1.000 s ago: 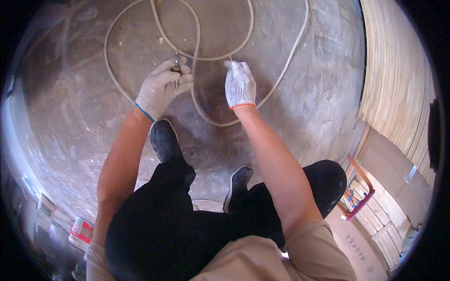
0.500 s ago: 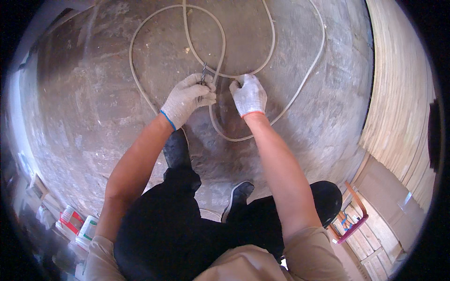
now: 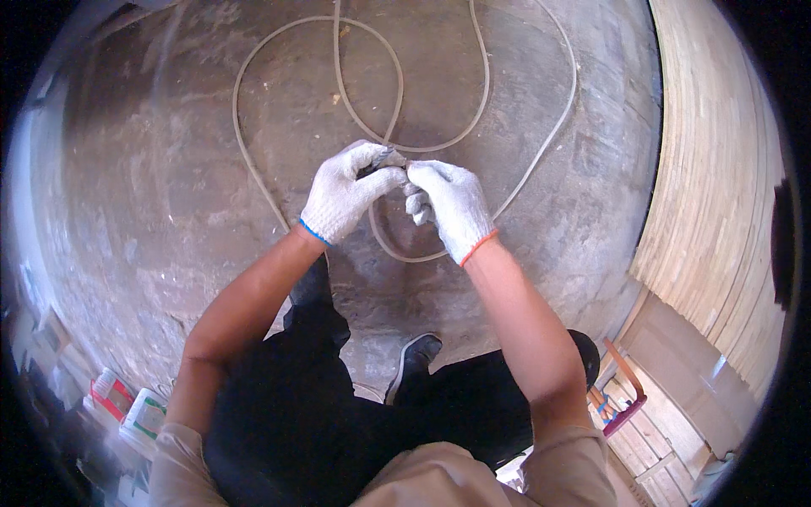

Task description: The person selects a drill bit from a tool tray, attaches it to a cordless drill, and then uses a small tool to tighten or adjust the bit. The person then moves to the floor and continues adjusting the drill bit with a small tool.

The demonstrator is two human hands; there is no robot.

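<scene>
Both hands wear white knit gloves and meet above the floor. My left hand (image 3: pixel 342 190), with a blue cuff edge, is closed on a short grey twisted metal piece (image 3: pixel 386 156) that looks like a drill bit. It lies between thumb and fingers, pointing toward the other hand. My right hand (image 3: pixel 452 203), with an orange cuff edge, is closed in a pinch at the piece's right end; what sits between its fingertips is hidden. Behind and below the hands, a pale thin hose or cable (image 3: pixel 484 80) lies in wide loops on the concrete.
The worn concrete floor (image 3: pixel 169 169) spreads all around. Stacked pale wooden boards (image 3: pixel 701 152) stand along the right. A red-handled frame tool (image 3: pixel 625 414) lies on slatted wood at lower right. White containers (image 3: pixel 144 418) sit at lower left. My shoe (image 3: pixel 416 355) is below the hands.
My right hand has moved left and now meets my left hand. The twisted metal piece has tilted from upright to pointing rightward. The view has shifted slightly.
</scene>
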